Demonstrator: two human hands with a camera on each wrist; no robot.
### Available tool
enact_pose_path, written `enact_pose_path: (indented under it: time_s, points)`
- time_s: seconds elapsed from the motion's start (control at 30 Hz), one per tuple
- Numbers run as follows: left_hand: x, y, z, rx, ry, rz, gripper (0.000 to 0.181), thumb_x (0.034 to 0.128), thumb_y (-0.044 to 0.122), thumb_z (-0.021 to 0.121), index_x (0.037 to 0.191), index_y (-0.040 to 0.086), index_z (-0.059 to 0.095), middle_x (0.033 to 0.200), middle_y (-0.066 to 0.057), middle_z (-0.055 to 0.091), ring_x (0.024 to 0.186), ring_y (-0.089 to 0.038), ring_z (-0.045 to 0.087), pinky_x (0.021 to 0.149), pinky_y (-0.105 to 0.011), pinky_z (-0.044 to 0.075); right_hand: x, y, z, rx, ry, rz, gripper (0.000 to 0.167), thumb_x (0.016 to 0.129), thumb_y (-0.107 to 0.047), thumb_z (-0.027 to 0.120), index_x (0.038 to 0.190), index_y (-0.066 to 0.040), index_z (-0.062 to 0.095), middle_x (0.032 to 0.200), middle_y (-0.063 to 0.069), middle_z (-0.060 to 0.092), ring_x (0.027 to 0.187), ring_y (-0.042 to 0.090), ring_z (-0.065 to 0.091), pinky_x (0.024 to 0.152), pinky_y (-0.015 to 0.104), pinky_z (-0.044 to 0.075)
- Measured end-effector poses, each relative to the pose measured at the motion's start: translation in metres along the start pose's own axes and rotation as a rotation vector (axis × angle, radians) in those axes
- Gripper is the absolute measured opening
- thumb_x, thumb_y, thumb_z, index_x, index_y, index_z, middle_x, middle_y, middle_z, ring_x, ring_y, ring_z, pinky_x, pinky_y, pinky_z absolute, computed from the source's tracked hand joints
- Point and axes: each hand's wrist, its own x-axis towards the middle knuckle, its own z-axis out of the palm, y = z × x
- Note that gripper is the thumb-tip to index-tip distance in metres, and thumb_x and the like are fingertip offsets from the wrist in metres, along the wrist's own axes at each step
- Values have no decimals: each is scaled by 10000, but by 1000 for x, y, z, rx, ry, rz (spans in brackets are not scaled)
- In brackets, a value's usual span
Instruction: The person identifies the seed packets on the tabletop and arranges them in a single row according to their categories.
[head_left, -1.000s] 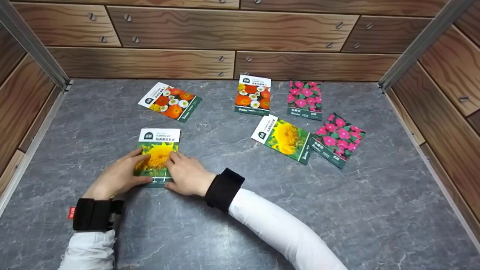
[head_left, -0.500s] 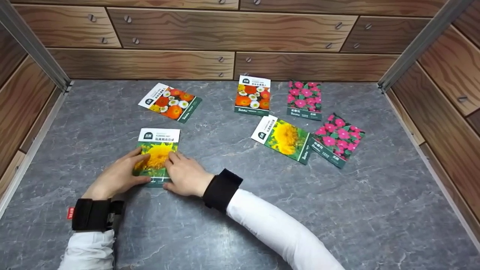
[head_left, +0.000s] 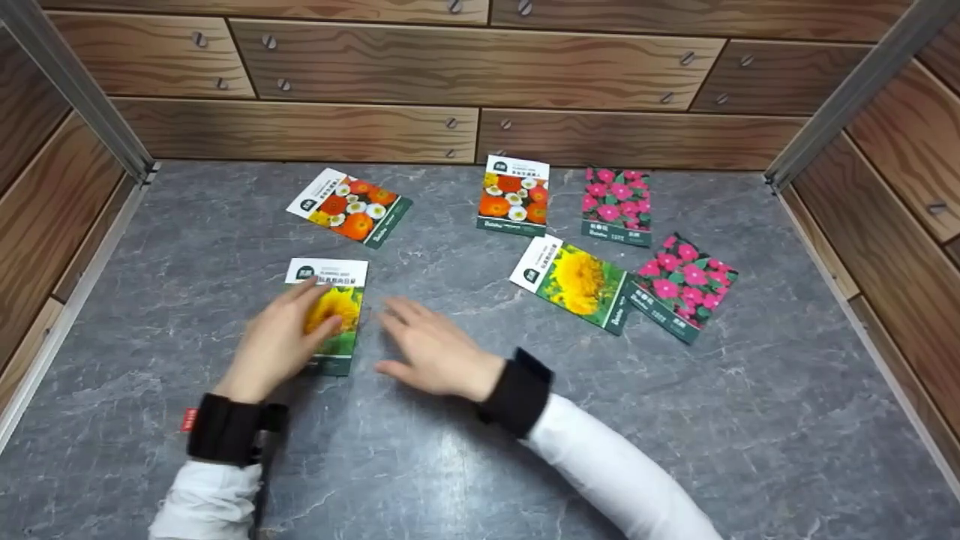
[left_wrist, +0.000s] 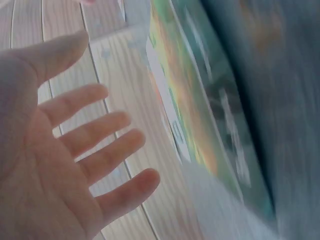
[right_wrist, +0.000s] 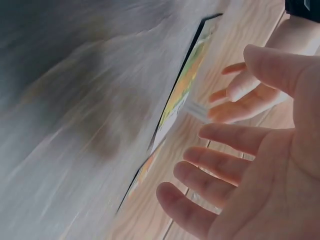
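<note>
A seed packet with a large yellow flower [head_left: 348, 301] lies flat on the grey surface at the left. My left hand [head_left: 274, 343] hovers over its left side, partly hiding it. In the left wrist view that hand [left_wrist: 70, 140] has spread, relaxed fingers and stands apart from the packet [left_wrist: 192, 100]. To the right of the packet, my right hand [head_left: 442, 351] is raised with loosely extended fingers. The right wrist view shows the right palm [right_wrist: 270, 175] holding nothing, with the packet [right_wrist: 181, 87] beyond it.
Behind lies an orange-and-white flower packet [head_left: 350, 207]. Further right are another orange-and-white packet [head_left: 514, 196], a second yellow flower packet [head_left: 577, 281] and two pink flower packets [head_left: 617, 204]. Wood-patterned walls [head_left: 375, 67] border the back and sides.
Both hands have lifted off the near-left yellow flower packet. The right hand has moved away to the right; the left has shifted slightly up and right. The packets keep their arrangement.
</note>
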Motion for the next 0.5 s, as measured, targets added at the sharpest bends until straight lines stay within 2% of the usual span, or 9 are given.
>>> enact_pose_path:
  time_s: [0.2, 0.37, 0.5]
  points:
    - [1, 25, 21, 15, 86, 88, 533, 977, 248, 750, 1437, 11, 621, 1559, -252, 548, 1393, -478, 572, 1133, -638, 494, -38, 40, -3, 32, 68, 11, 750, 1030, -459, 637, 1604, -37, 403, 1725, 195, 309, 1610, 370, 326, 1313, 580, 307]
    - [-2, 44, 35, 11, 116, 146, 526, 972, 263, 761, 1424, 26, 637, 1522, -234, 591, 1352, -454, 616, 1115, -606, 525, -66, 67, -7, 50, 130, 15, 731, 1028, -442, 647, 1584, -18, 432, 1701, 221, 350, 1581, 401, 371, 1296, 609, 326]
    - [-7, 59, 43, 0, 132, 207, 515, 964, 271, 770, 1407, 36, 651, 1489, -229, 619, 1319, -440, 643, 1095, -600, 545, -83, 81, -12, 39, 150, 17, 721, 1034, -438, 638, 1579, -10, 440, 1698, 229, 352, 1574, 415, 376, 1288, 618, 333]
